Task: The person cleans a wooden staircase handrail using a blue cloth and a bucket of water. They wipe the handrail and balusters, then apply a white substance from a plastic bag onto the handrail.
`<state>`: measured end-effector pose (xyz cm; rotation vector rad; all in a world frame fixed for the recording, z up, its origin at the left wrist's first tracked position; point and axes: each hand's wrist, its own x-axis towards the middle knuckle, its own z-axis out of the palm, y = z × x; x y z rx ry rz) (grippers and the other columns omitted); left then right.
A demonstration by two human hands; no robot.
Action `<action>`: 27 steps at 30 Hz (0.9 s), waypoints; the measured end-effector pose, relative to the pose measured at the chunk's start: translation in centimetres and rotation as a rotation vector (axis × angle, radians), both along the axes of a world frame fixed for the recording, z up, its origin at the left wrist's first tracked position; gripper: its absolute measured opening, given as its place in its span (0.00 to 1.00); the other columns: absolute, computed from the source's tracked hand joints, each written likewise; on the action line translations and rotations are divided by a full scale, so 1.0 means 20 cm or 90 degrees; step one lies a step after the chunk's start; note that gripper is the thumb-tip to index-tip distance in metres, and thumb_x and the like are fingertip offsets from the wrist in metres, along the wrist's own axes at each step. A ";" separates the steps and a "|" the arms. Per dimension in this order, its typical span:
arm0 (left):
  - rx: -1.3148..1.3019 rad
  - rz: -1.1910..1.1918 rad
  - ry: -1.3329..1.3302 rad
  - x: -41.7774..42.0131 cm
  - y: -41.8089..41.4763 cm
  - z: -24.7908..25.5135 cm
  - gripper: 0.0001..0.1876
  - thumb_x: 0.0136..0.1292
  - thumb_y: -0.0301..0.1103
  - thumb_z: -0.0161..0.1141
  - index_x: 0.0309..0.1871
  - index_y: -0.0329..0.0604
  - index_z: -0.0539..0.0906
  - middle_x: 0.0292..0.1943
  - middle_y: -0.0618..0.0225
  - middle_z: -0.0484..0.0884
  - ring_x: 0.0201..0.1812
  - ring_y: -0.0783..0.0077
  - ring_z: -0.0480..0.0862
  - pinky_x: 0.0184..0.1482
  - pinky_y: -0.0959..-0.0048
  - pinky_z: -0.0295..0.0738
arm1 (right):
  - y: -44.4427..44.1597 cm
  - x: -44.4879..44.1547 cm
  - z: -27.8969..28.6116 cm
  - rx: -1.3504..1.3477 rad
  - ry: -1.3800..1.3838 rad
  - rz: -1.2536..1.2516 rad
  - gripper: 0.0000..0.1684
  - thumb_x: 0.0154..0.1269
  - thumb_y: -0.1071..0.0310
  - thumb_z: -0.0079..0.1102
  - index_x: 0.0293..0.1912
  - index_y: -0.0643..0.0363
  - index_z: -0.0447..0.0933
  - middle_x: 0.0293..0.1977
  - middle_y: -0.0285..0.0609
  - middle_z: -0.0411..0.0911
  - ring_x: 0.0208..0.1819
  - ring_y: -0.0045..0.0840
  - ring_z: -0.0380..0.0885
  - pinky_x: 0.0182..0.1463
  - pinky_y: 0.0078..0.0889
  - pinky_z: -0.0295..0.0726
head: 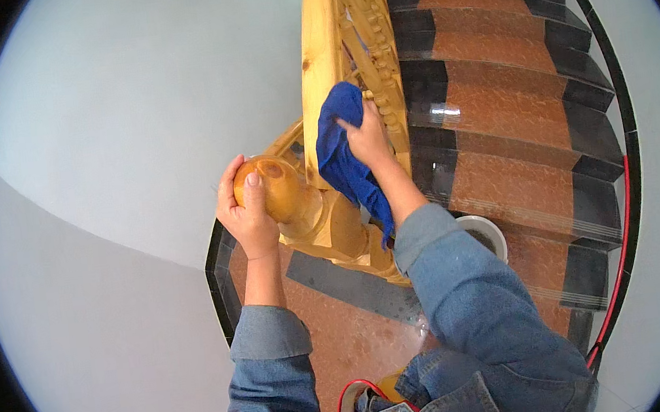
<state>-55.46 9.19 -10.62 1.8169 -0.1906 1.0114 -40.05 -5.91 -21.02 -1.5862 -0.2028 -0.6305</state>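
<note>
My left hand [249, 214] grips the round wooden ball cap [280, 188] on top of the stair newel post [338, 229], thumb over its top and fingers at its far side. In my right hand [366, 134] is a blue cloth [338, 139], pressed on the side of the wooden handrail [316, 58], with the index finger stretched over the cloth. The cloth hangs down beside the post. Part of my right hand's fingers is hidden behind the rail's edge and the cloth.
Red and black stone stairs [497, 88] run along the right. A white bucket [496, 234] stands on them near my right forearm. Turned wooden balusters [381, 52] line the rail. A red hose or cable [623, 249] runs along the right wall. A pale wall [121, 137] lies left.
</note>
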 end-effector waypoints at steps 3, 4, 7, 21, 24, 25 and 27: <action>0.003 0.014 -0.006 -0.01 0.01 0.00 0.18 0.65 0.36 0.60 0.53 0.31 0.80 0.46 0.60 0.82 0.48 0.70 0.79 0.55 0.71 0.73 | 0.00 0.03 -0.01 0.014 0.011 0.019 0.25 0.59 0.66 0.64 0.56 0.60 0.73 0.50 0.56 0.73 0.54 0.52 0.72 0.57 0.46 0.72; -0.005 0.011 -0.006 0.00 0.00 0.00 0.18 0.65 0.36 0.60 0.53 0.31 0.80 0.46 0.60 0.82 0.48 0.70 0.80 0.55 0.71 0.73 | 0.00 0.02 -0.03 0.009 0.007 0.021 0.25 0.59 0.64 0.64 0.56 0.57 0.73 0.50 0.56 0.72 0.54 0.53 0.72 0.56 0.48 0.72; -0.033 0.009 0.003 0.00 -0.03 0.00 0.18 0.65 0.35 0.60 0.53 0.31 0.80 0.46 0.60 0.82 0.47 0.70 0.80 0.54 0.71 0.74 | 0.04 -0.13 -0.29 0.031 0.052 0.134 0.27 0.60 0.68 0.62 0.59 0.59 0.72 0.53 0.57 0.73 0.58 0.50 0.71 0.61 0.42 0.70; 0.001 0.039 0.012 -0.01 -0.02 0.01 0.17 0.68 0.35 0.55 0.54 0.31 0.80 0.46 0.61 0.81 0.47 0.73 0.78 0.53 0.73 0.73 | -0.32 -0.40 -0.28 -0.337 0.164 0.553 0.28 0.53 0.67 0.68 0.56 0.54 0.77 0.46 0.52 0.82 0.46 0.39 0.81 0.50 0.37 0.76; -0.002 0.034 0.015 -0.01 -0.03 0.02 0.17 0.69 0.34 0.54 0.54 0.31 0.80 0.46 0.61 0.82 0.47 0.73 0.78 0.53 0.73 0.73 | -0.32 -0.37 -0.36 -0.382 0.166 0.529 0.29 0.53 0.66 0.67 0.57 0.54 0.76 0.48 0.53 0.81 0.48 0.42 0.80 0.51 0.38 0.77; -0.009 0.021 0.012 0.00 -0.05 0.03 0.17 0.68 0.34 0.55 0.53 0.31 0.80 0.46 0.61 0.82 0.47 0.72 0.79 0.53 0.73 0.73 | -0.32 -0.36 -0.45 -0.397 0.158 0.500 0.29 0.53 0.66 0.66 0.58 0.53 0.76 0.48 0.52 0.81 0.49 0.43 0.80 0.51 0.39 0.77; -0.035 0.028 0.018 -0.02 0.01 -0.01 0.18 0.65 0.34 0.58 0.53 0.30 0.80 0.44 0.60 0.82 0.46 0.71 0.79 0.52 0.72 0.74 | -0.32 -0.56 -0.39 -0.686 0.217 0.457 0.30 0.53 0.68 0.57 0.60 0.50 0.76 0.49 0.52 0.81 0.51 0.46 0.79 0.52 0.41 0.78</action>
